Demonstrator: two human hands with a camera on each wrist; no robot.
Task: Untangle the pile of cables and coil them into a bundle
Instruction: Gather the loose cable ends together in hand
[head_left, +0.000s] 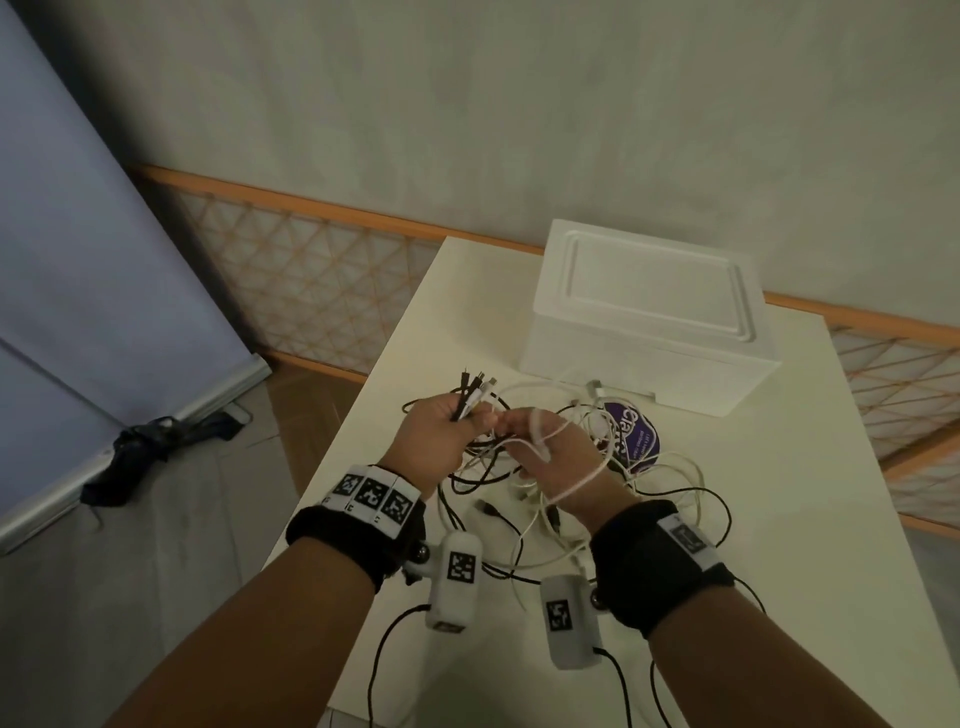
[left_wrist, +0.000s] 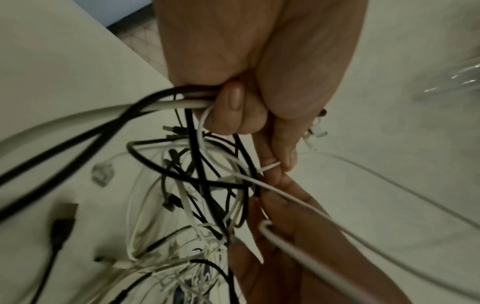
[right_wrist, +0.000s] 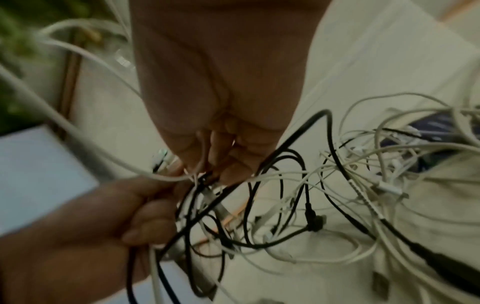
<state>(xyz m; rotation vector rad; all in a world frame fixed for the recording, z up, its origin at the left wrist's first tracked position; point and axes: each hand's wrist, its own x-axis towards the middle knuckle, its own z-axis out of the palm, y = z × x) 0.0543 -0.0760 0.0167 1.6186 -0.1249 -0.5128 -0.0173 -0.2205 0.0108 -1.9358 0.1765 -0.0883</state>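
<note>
Head view shows my left hand (head_left: 434, 441) fisted round a small sheaf of cable ends (head_left: 475, 392), black and white, their plugs sticking out toward twelve o'clock. My right hand (head_left: 545, 457) sits just beside it at three o'clock, fingertips curled in and pinching a thin white cable (head_left: 582, 480) that also loops over the back of that hand. From my left wrist I can see my fingers (left_wrist: 231, 109) clamped on a thick white lead and black leads. From the right wrist, my fingertips (right_wrist: 226, 164) meet at the knot, though blur hides exactly which strand they grip.

The rest of the cable pile (head_left: 597, 493) lies on the white table (head_left: 779, 519), spreading from under my hands out to four o'clock, crossing over a purple round thing (head_left: 636, 436). A white box (head_left: 649, 322) stands behind at one o'clock.

I judge this an early stage: several ends are gathered in one hand, but the lengths below are knotted together. No coil is formed yet. Freeing each strand, then winding them all, is left.
</note>
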